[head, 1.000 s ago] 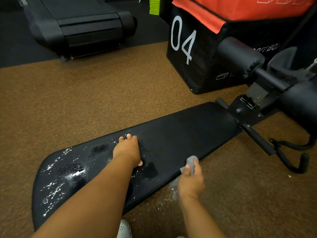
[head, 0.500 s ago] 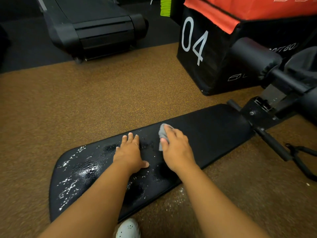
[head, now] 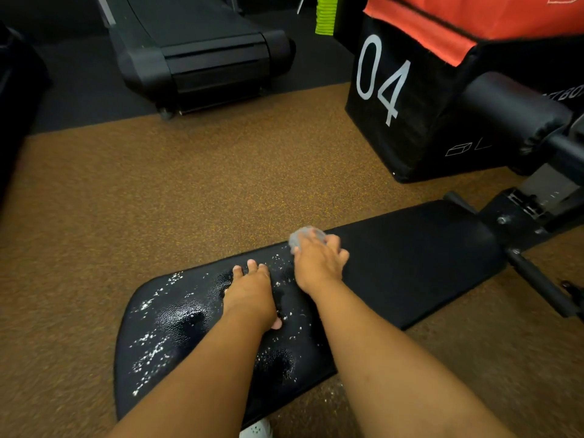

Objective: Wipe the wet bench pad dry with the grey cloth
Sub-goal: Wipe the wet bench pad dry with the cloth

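A: From the head view, what is there, counted?

B: One black bench pad (head: 395, 263), long and lying low over the brown floor (head: 158, 200). One grey cloth (head: 302, 236), bunched up. Two bare hands.

A: Where is the cloth?

B: At the pad's far edge, about midway along it, under the fingers of the right hand (head: 317, 262). That grip is curled over the cloth and presses it onto the pad; it looks blurred.

A: And the other grip?

B: The left hand (head: 251, 290) lies released, flat on the pad just beside the right one, fingers straight, holding nothing.

A: The wet part?

B: White droplets and shiny patches cover the near left end of the pad, around and to the left of the left hand. The end toward the metal frame (head: 518, 216) looks matte.

A: Anything else, any containers?

B: One black box marked 04 (head: 410, 99) with an orange top, closed, contents not visible. One treadmill (head: 196, 49) behind. One white shoe (head: 257, 430) at the bottom edge.
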`<state>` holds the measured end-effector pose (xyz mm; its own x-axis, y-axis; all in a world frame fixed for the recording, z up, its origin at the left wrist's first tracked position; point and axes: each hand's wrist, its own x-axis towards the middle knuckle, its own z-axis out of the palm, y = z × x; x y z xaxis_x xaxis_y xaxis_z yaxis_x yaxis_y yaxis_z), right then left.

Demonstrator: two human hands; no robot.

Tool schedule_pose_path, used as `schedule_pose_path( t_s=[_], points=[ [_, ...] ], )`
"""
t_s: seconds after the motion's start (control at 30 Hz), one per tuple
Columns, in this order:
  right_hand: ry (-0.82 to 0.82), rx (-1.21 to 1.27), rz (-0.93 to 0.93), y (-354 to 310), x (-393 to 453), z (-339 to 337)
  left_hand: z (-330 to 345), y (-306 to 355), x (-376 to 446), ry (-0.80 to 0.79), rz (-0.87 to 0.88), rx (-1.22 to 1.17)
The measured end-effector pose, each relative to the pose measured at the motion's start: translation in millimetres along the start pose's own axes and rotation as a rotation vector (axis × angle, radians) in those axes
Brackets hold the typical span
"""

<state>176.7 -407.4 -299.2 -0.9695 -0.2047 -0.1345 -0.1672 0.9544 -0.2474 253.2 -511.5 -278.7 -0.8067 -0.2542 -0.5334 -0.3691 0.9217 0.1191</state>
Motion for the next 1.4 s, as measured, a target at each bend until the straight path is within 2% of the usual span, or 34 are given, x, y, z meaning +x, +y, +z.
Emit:
schedule_pose_path(
  t_s=[0.07,0.13,0.2,0.3,0.37,0.43,0.5,0.57,0.6,0.7,0.77,0.8,0.87,0.93,0.97,1.03,1.13,1.17,1.23,1.3,1.37,1.4],
  points=[
    [-0.084,0.002,-0.22,-14.7,0.9,0.8,0.3,-0.8,0.1,0.01,0.008,0.0],
    [-0.136,0.088,-0.297,-2.4,2.4,-5.3,-0.4,-1.9,-0.4,0.005,0.016,-0.011],
    [-0.078,0.187,-0.162,24.2,11.4,-11.9,-1.0,-2.4,-0.3,-0.005,0.02,-0.026],
    [0.046,-0.035,0.112,42.0,28.1,-18.2,-3.0,-0.7,0.3,-0.022,0.015,-0.032],
    [0.033,-0.069,0.119,23.7,28.0,-19.5,-4.1,1.0,1.0,-0.031,0.008,-0.009],
    [-0.031,0.056,-0.034,4.2,19.3,-12.7,-4.7,2.3,2.0,-0.031,0.004,0.012],
    [-0.056,0.076,-0.258,3.3,9.9,-2.9,-3.6,1.8,2.5,-0.027,0.009,0.009],
    [-0.045,0.069,-0.342,26.2,15.3,-4.4,-1.7,-0.7,2.8,-0.02,0.014,-0.009],
    [-0.038,0.077,-0.276,39.1,19.6,-8.2,-1.2,-2.2,3.3,-0.017,0.017,-0.015],
    [0.042,-0.021,0.123,67.5,27.4,-19.5,-0.6,-3.0,5.3,-0.014,0.022,-0.005],
    [0.062,-0.086,0.208,59.4,28.3,-19.0,-1.0,-0.4,6.2,-0.019,0.011,0.014],
    [0.053,-0.065,0.142,50.3,27.3,-13.8,-1.3,0.8,6.5,-0.023,0.004,0.023],
    [0.002,0.01,-0.129,35.8,16.6,0.8,-1.8,2.9,6.8,-0.022,-0.005,0.036],
    [-0.046,0.106,-0.376,40.4,-1.6,6.7,-2.2,3.0,6.3,-0.016,-0.004,0.037],
    [-0.051,0.148,-0.443,51.0,-6.7,7.2,-2.5,2.9,5.8,-0.015,0.0,0.035],
    [-0.015,0.171,-0.406,72.1,-9.3,4.6,-3.5,2.9,4.5,-0.015,0.007,0.035],
    [0.034,0.073,-0.065,68.8,-2.2,1.1,-4.0,4.2,3.7,-0.016,0.003,0.033],
    [0.035,0.057,-0.007,54.9,0.0,-0.4,-3.8,4.7,4.0,-0.017,0.001,0.039],
    [0.007,0.081,-0.095,25.5,-2.5,5.8,-3.1,5.1,4.6,-0.013,-0.003,0.052],
    [-0.067,0.123,-0.323,13.0,-14.2,16.1,-2.7,4.7,5.3,-0.011,-0.003,0.052],
    [-0.123,0.215,-0.508,31.4,-25.5,19.1,-2.3,3.7,5.1,-0.008,0.0,0.046],
    [-0.116,0.262,-0.541,45.5,-27.1,17.7,-2.0,3.0,4.9,-0.007,0.001,0.041]
  ],
)
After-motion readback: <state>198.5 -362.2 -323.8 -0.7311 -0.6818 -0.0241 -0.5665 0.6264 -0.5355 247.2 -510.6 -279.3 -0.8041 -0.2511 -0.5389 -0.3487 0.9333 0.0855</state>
